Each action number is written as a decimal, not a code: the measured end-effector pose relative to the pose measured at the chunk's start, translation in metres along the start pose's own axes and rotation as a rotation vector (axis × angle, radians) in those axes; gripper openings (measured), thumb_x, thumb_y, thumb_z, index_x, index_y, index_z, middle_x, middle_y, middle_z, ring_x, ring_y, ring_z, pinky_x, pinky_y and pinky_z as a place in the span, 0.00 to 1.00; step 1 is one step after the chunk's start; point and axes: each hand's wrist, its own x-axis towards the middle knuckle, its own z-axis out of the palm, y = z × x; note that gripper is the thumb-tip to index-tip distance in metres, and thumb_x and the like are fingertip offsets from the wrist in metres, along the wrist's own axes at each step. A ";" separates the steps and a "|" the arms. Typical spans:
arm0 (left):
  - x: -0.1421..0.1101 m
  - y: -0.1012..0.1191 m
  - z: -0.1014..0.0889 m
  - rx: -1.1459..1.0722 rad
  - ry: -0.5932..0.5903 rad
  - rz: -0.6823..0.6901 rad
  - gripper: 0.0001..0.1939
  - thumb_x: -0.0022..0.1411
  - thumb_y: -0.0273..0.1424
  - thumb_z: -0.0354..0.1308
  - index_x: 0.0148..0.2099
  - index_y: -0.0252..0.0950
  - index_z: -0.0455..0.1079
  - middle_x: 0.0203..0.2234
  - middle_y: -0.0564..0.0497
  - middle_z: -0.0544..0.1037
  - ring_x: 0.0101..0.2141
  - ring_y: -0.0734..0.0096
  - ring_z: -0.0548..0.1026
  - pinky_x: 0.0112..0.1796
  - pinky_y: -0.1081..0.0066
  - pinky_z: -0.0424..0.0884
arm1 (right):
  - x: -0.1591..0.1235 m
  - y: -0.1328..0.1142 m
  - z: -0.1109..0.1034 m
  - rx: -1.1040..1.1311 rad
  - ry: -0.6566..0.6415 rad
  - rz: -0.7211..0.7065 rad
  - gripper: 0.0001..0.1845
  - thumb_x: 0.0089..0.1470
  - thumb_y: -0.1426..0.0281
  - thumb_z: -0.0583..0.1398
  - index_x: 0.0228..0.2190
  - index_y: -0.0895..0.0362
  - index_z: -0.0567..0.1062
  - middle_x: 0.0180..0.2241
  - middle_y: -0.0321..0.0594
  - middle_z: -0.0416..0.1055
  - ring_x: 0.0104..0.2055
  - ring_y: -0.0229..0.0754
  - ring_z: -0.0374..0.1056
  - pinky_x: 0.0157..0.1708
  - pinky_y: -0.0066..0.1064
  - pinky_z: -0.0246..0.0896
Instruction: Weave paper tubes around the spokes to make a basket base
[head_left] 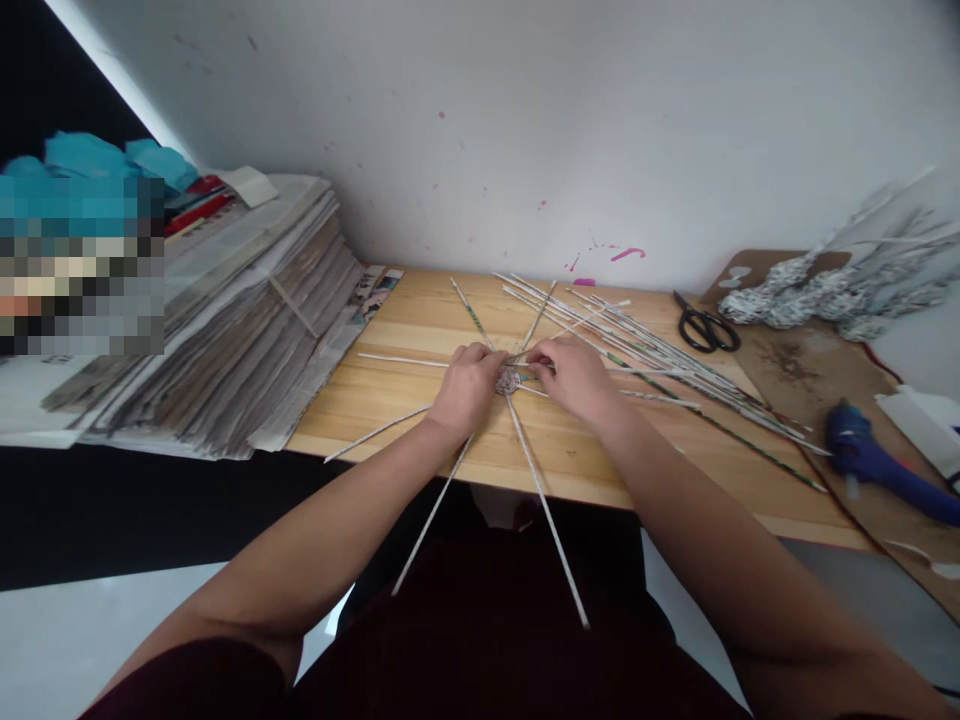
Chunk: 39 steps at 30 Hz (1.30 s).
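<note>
A small round woven base (508, 380) of rolled paper lies on the wooden table, with several paper sticks (547, 510) radiating from it like spokes. My left hand (471, 385) rests over the left side of the base, its fingers bent and pressed at the weave. From the right, my right hand (574, 372) pinches a thin paper strand (529, 362) just above the base. The fingertips of both hands nearly meet there. What lies under my left fingers is partly hidden.
A loose bundle of paper sticks (675, 365) lies to the right. Behind it are black scissors (705, 328). A blue glue gun (885, 465) sits on brown board at far right, near woven paper pieces (780, 295). A tall newspaper stack (247, 320) stands at left.
</note>
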 end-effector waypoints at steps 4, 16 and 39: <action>-0.001 0.002 -0.002 -0.065 0.020 -0.002 0.21 0.66 0.21 0.55 0.59 0.37 0.72 0.45 0.44 0.76 0.47 0.63 0.75 0.51 0.66 0.71 | 0.000 -0.004 0.002 0.034 0.051 0.013 0.16 0.59 0.72 0.60 0.49 0.56 0.78 0.39 0.43 0.81 0.41 0.48 0.72 0.46 0.38 0.61; -0.003 -0.002 -0.007 -0.207 0.050 -0.026 0.21 0.63 0.25 0.60 0.58 0.39 0.72 0.46 0.45 0.76 0.48 0.62 0.75 0.53 0.63 0.72 | 0.029 -0.022 0.003 -0.065 -0.139 0.033 0.11 0.63 0.66 0.57 0.41 0.52 0.79 0.42 0.43 0.80 0.46 0.50 0.71 0.42 0.38 0.56; -0.005 0.000 -0.002 0.089 -0.003 0.125 0.16 0.68 0.26 0.56 0.56 0.38 0.73 0.35 0.45 0.77 0.40 0.59 0.72 0.45 0.63 0.70 | 0.010 -0.013 -0.007 -0.151 -0.061 -0.093 0.11 0.64 0.72 0.55 0.41 0.57 0.77 0.40 0.47 0.77 0.44 0.48 0.68 0.42 0.37 0.56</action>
